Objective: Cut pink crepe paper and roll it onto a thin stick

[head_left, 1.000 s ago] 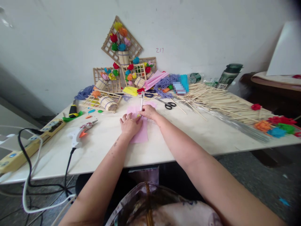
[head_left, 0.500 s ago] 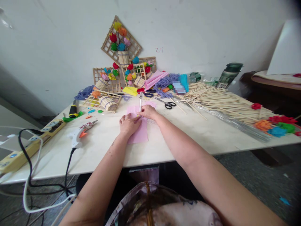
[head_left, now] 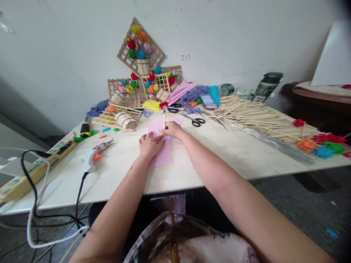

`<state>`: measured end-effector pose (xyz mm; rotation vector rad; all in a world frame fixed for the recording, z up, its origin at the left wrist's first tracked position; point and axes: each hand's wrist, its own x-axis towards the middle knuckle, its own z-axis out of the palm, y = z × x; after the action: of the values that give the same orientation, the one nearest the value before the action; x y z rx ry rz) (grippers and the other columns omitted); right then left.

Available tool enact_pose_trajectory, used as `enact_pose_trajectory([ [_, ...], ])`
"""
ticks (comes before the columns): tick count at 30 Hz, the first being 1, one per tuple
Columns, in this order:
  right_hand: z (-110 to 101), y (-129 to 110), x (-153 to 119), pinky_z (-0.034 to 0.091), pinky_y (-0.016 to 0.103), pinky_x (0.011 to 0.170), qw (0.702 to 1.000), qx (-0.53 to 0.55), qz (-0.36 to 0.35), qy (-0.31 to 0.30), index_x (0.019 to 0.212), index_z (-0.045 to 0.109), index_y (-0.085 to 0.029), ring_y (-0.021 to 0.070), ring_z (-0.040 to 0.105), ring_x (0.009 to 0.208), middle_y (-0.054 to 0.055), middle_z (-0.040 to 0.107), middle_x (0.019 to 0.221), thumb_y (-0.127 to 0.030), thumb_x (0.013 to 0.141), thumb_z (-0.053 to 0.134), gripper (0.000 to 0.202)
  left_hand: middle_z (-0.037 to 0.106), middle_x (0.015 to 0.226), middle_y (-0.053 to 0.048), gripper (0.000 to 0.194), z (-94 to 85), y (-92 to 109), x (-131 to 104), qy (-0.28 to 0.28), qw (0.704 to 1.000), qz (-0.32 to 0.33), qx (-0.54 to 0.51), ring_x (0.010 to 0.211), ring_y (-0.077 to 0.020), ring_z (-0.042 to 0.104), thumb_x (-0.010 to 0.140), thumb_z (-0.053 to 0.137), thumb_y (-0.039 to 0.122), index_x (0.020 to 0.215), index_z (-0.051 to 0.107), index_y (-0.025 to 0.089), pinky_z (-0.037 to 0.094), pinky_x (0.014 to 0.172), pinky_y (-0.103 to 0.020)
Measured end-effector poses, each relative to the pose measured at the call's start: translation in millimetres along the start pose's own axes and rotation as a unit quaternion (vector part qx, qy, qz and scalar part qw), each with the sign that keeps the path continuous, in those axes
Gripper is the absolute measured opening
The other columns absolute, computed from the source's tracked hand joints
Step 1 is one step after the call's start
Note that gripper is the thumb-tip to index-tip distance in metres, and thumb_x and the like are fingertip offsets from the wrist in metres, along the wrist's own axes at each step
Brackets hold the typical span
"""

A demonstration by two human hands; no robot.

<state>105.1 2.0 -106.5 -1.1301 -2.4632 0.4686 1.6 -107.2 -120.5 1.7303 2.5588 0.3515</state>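
A pink sheet of paper [head_left: 161,155] lies on the white table in front of me. My left hand [head_left: 151,145] rests flat on it with the fingers spread. A small yellow piece [head_left: 161,134] shows at my left fingertips, mostly hidden by them. My right hand [head_left: 173,130] is closed around a slim white pen [head_left: 164,117], held nearly upright with its lower end down by the yellow piece. The pen's tip is too small to make out. Another bit of pink paper [head_left: 175,119] sits behind my right hand.
To the left are a hot glue gun [head_left: 93,157], a utility knife [head_left: 85,128] and a yellow power strip [head_left: 35,170]. Scissors [head_left: 196,122] and many thin wooden sticks [head_left: 252,113] lie at right. Lattice panels with paper flowers [head_left: 141,47] stand against the wall.
Both hands keep their places on the pink paper. The pen in my right hand has barely moved, and the view has shifted only slightly.
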Motion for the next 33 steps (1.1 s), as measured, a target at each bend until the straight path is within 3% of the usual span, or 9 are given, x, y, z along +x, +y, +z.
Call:
enact_pose_trajectory([
  [9,1.2,-1.7,-0.2,0.04,0.02,0.062,1.0,0.024,0.007,0.006,0.078,0.069,-0.019,0.0146,0.061,0.074,0.003,0.069,0.077,-0.042,0.071,0.054,0.029,0.035,0.139,0.003,0.05,0.6,-0.9,2.0,-0.004,1.0,-0.014,-0.007,0.131,-0.0324,0.021,0.074,0.039,0.063,0.115,0.057,0.041,0.021,0.105,-0.045],
  [33,1.1,-1.7,-1.6,0.035,0.02,0.056,0.999,0.028,-0.015,-0.001,0.077,0.07,-0.018,0.0125,0.058,0.067,0.001,0.067,0.072,-0.045,0.066,0.06,0.031,0.037,0.139,0.005,0.047,3.3,-4.1,7.0,-0.001,0.998,-0.037,-0.049,0.129,-0.0305,0.025,0.074,0.044,0.057,0.115,0.058,0.039,0.022,0.105,-0.044],
])
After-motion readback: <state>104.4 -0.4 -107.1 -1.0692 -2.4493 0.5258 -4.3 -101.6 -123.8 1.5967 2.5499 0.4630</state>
